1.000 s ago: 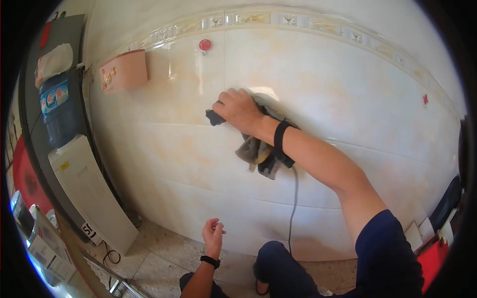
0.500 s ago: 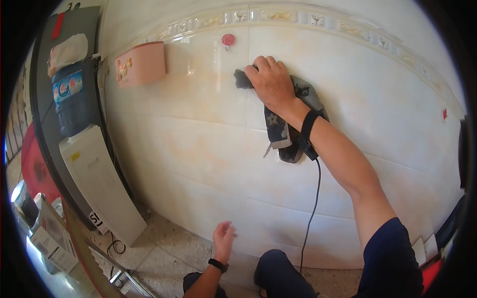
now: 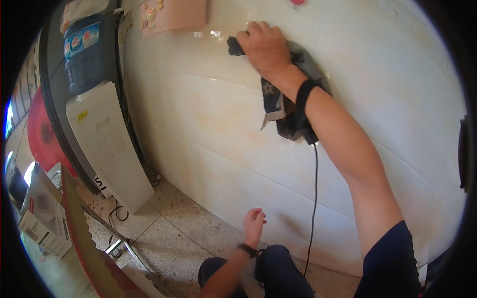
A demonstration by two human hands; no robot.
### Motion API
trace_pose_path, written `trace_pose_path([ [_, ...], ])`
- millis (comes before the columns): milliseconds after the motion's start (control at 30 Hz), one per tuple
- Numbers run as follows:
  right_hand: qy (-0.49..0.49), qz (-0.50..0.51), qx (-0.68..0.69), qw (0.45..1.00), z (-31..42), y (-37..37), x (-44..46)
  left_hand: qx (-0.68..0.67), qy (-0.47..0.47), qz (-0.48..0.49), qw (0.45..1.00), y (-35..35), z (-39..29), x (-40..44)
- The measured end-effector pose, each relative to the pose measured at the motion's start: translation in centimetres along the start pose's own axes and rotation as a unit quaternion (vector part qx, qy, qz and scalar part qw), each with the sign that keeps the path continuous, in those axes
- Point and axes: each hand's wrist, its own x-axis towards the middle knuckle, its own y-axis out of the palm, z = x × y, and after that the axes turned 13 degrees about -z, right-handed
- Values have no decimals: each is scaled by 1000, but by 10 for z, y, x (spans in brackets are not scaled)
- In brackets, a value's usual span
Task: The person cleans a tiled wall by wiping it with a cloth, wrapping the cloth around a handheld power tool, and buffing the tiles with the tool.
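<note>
Against the pale tiled wall (image 3: 213, 129), my right hand (image 3: 266, 49) presses a dark patterned cloth (image 3: 273, 97), fingers closed over it. Parts of the cloth stick out left of the fingers and hang below the wrist. A black strap with a small device and a cable circles the right wrist. Low in the view, my left hand (image 3: 254, 226) is held in front of the wall's lower part, near my knees, with its fingers curled together. Nothing shows in it, and its inner side is hard to see. It wears a dark wristband.
A white water dispenser (image 3: 109, 144) with a blue bottle (image 3: 87, 59) stands at left. A pink holder (image 3: 174, 15) hangs on the wall at the top. Boxes (image 3: 47, 218) lie on a table at lower left. A cable (image 3: 315, 198) hangs from my right wrist.
My right hand and the cloth have moved up and rightward over the wall, past the red hook. The view has tilted down, and the left hand appears farther right.
</note>
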Motion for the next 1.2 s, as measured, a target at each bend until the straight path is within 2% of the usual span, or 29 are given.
trace_pose_path([
  [100,10,6,27,1000,49,40,-3,-45,-26,-27,998,-9,-35,7],
  [200,20,10,62,998,104,75,-14,-98,-7,-59,993,-18,-68,20],
  [333,25,24,136,990,170,100,-44,-126,-17,-98,987,-36,-70,42],
  [367,22,56,156,986,180,99,-54,-126,-9,-117,985,-40,-65,48],
  [533,-43,134,206,968,150,67,-64,-121,-4,-137,983,-52,-56,68],
  [600,-32,154,145,977,114,41,-44,-125,-21,-154,980,-58,-52,74],
  [667,-15,127,109,986,88,23,-32,-137,-27,-147,979,-63,-58,72],
  [767,-28,119,108,987,99,34,-32,-139,-31,-132,981,-66,-70,65],
  [1000,-14,78,109,991,170,113,-24,-194,-27,-147,970,-59,-84,53],
  [1200,-17,122,106,987,173,115,-22,-177,-41,-152,971,-64,-74,61],
])
